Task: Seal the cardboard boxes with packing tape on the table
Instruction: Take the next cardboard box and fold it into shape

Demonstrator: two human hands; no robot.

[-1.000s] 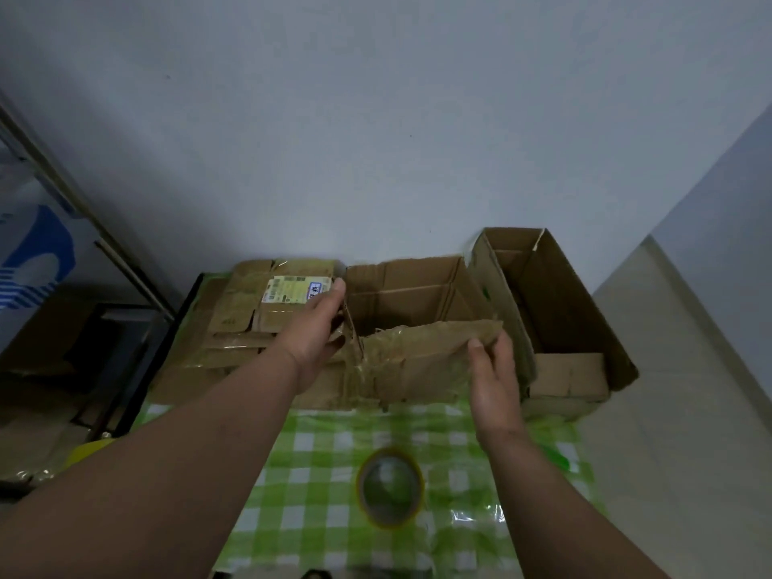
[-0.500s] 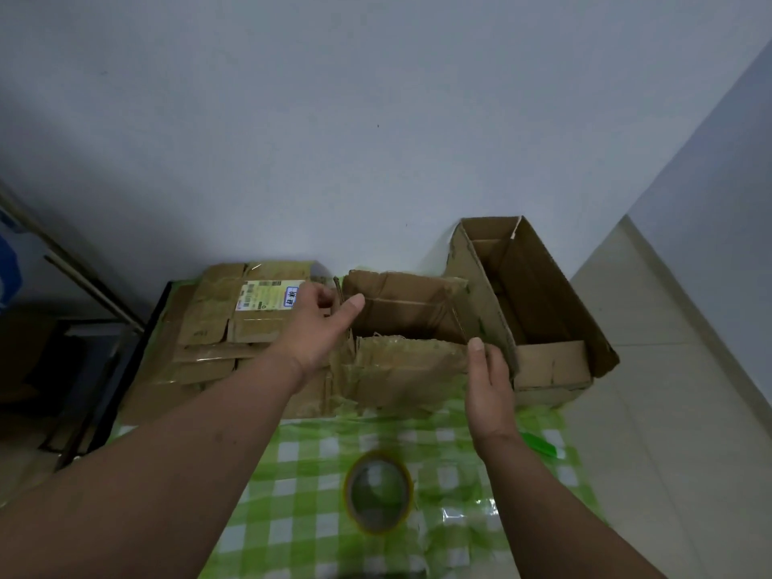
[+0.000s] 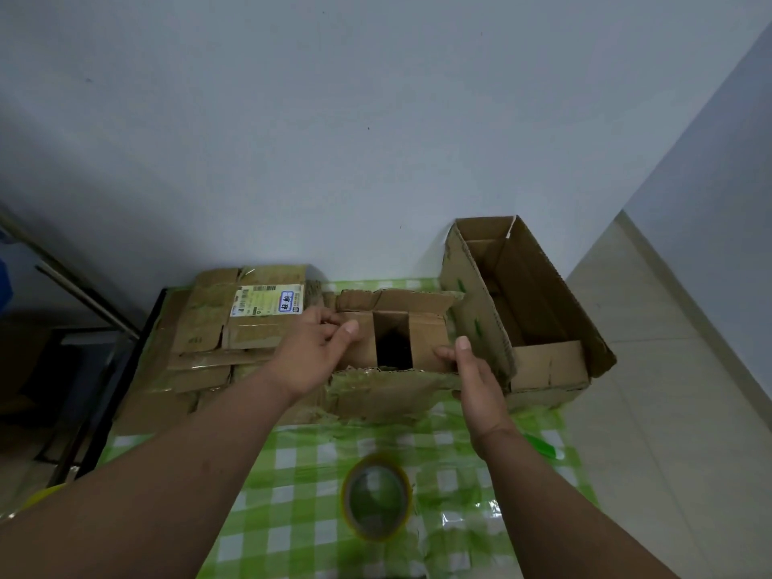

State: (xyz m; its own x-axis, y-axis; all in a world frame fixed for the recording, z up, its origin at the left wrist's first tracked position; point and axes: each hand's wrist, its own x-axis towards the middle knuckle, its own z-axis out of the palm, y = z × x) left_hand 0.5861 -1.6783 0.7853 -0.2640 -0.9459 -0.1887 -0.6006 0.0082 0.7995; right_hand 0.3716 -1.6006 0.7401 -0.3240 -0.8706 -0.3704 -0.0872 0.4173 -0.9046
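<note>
- Middle box (image 3: 392, 340) at the far side of the table (image 3: 292, 532), between a flattened cardboard stack (image 3: 234, 323) on the left and a tall open box (image 3: 526, 302) on the right; touching both, or nearly so
- Left hand (image 3: 313, 353) on the left inner flap (image 3: 359, 344), fingers curled over its top edge with the thumb laid across it; right hand (image 3: 476, 382) at the right inner flap (image 3: 430, 342), thumb upright against the box corner, the other fingers hidden behind cardboard, so cannot tell how curled
- Inner flaps folded in but not meeting; dark gap (image 3: 392, 342) open between them; near outer flap (image 3: 388, 390) hanging forward and down, far outer flap (image 3: 397, 300) tilted back
- No fresh tape visible on this box; tape roll (image 3: 377, 497) lying flat on the checked cloth, near the body, untouched by either hand
- Judged stage: early, mid flap-folding; left to do: both outer flaps closed, seam taped, then the tall open box, also unsealed
- Tight at both sides of the middle box; little room for fingers there; open cloth in front, enough for pulling the box nearer the roll; right table edge close beyond the tall open box, floor below
</note>
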